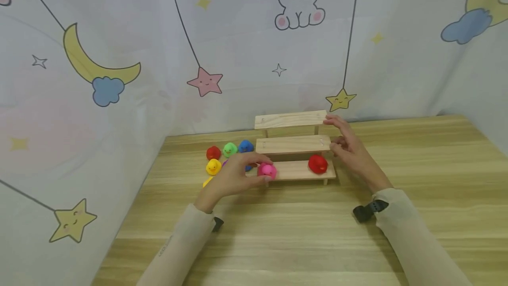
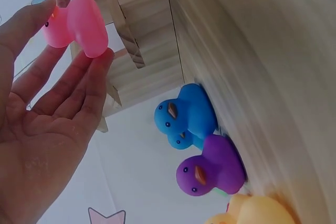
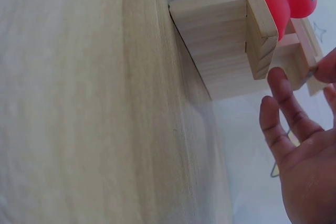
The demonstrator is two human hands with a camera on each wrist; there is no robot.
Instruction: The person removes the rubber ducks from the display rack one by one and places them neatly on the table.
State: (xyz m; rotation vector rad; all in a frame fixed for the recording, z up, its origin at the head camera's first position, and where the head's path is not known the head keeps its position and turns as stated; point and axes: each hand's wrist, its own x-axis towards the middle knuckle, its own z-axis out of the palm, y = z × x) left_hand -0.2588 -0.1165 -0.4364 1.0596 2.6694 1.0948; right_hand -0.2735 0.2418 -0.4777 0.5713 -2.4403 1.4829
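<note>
My left hand (image 1: 234,178) pinches a pink rubber duck (image 1: 268,171) between thumb and fingers, at the left end of the lowest step of a three-step wooden stand (image 1: 293,145). In the left wrist view the pink duck (image 2: 84,24) is upright relative to the step, fingertips at its sides. A red rubber duck (image 1: 318,164) sits near the right end of that step. At the stand's right side, my right hand (image 1: 353,151) touches the ends of the upper two steps with its fingertips and thumb; its other fingers (image 3: 283,90) are loosely extended beside the stand.
Left of the stand several ducks are grouped on the table: a red one (image 1: 213,153), a green one (image 1: 229,149), a blue one (image 1: 246,146), a yellow one (image 1: 214,167) and a purple one (image 2: 210,169). A printed curtain (image 1: 246,47) hangs behind the wooden table (image 1: 293,233).
</note>
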